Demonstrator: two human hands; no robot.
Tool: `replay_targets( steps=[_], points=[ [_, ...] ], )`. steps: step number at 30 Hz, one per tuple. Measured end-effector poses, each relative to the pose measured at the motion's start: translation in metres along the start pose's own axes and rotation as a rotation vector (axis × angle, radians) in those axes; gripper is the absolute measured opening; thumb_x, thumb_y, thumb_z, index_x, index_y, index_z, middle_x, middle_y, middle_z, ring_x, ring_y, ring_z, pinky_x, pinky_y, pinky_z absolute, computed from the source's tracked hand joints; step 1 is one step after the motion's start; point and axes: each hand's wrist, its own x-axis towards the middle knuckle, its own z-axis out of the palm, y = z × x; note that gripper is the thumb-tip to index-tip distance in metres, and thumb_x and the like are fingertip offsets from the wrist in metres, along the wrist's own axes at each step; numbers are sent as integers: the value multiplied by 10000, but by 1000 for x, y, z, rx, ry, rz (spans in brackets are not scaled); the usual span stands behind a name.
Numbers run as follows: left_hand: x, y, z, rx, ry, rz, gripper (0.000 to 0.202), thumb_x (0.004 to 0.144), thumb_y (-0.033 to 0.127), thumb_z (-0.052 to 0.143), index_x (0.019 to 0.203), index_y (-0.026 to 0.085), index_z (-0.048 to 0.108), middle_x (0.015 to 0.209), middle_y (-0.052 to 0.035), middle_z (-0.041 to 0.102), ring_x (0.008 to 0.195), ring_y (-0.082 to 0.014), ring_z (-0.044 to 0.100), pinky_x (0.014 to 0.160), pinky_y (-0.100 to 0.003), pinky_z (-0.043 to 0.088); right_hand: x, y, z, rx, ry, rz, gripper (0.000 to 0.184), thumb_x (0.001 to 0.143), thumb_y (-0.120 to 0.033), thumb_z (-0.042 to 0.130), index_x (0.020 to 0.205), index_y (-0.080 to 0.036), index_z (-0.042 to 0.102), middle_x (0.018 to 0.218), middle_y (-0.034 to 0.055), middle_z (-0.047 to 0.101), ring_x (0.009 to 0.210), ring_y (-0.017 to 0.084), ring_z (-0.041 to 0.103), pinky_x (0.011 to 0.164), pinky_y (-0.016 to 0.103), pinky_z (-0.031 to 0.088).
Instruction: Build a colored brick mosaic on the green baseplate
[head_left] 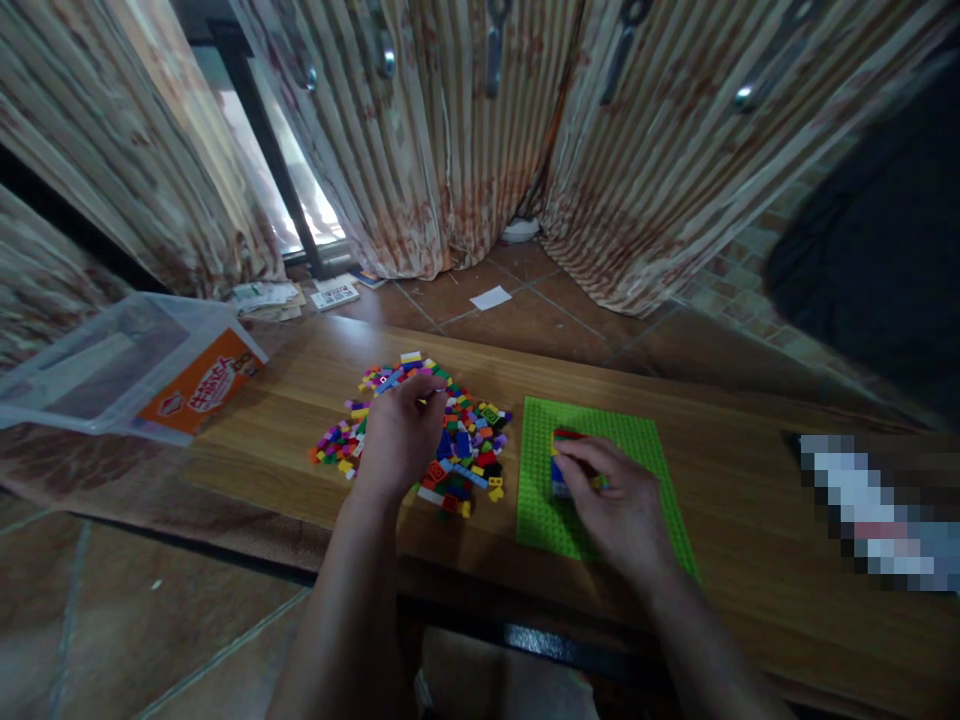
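Observation:
A heap of small toy building bricks [469, 445] in many colours lies on the wooden table. Above its middle is my left hand [401, 440], thumb and forefinger drawn together; whatever sits between the fingertips is too small to make out. To the right lies a green studded baseplate [540, 520]. On it stands a low stack of bricks [559, 470] with red, yellow and blue parts showing. My right hand [619, 500] reaches over the plate, its thumb and fingers closed on the stack and covering much of it.
A clear plastic bin [142, 350] with an orange label stands at the table's left end. A blurred-out object [877, 510] lies at the right end. Beyond the table [300, 470] are striped curtains [480, 150], papers on the tiled floor and a dark shape at upper right.

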Motion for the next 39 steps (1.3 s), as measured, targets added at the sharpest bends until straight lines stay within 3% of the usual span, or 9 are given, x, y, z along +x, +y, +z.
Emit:
replay_targets(
  steps=[4,7,13,18,23,27,35,39],
  points=[
    [0,-1,1,-16,2,5,199,833,224,534,887,151,711,709,0,667,619,-116,568,591,-215,413,-15,-13,17,-51,-226,-131,145,890,-238,554,919,-243,695,916,27,692,868,173,642,771,299,504],
    [0,-5,3,-34,-2,32,212,838,239,529,916,157,709,738,-6,673,647,-124,576,605,-220,420,-23,-19,28,-79,-294,-142,123,893,-236,562,943,-230,673,934,34,684,882,181,632,768,310,501],
    [0,-7,4,-18,-8,22,217,846,262,522,921,174,705,774,-8,690,686,-138,601,640,-229,442,-31,-20,51,-215,-206,-154,214,847,-261,624,1054,-208,632,953,56,700,892,237,633,810,377,496],
    [0,-7,3,-22,-17,35,217,845,263,520,924,173,701,809,-16,705,716,-146,616,657,-232,449,-32,-22,57,-202,-150,-129,234,858,-209,560,1082,-220,629,955,61,699,900,237,637,809,378,506],
    [0,-3,1,2,-27,15,214,841,259,518,905,169,702,732,-6,686,648,-131,588,609,-219,423,-29,-29,46,-26,-130,-38,251,860,-208,532,1092,-238,622,940,45,681,867,188,649,786,323,529],
    [0,-2,1,1,-16,23,224,833,260,522,898,156,709,752,-16,698,639,-131,585,606,-218,422,-22,-25,32,120,-21,34,148,853,-235,557,966,-239,653,926,36,652,808,154,644,738,286,545],
    [1,1,0,35,-33,7,219,821,276,535,869,165,717,661,2,663,563,-121,536,555,-221,388,3,14,-14,226,238,231,122,765,-297,662,846,-232,724,947,44,644,827,170,626,699,304,530],
    [1,1,2,-2,-46,-4,227,813,291,535,876,165,713,661,-1,658,585,-134,557,550,-225,399,10,39,-30,184,226,273,137,764,-306,643,820,-216,728,894,52,688,831,193,638,739,343,527]
  ],
)
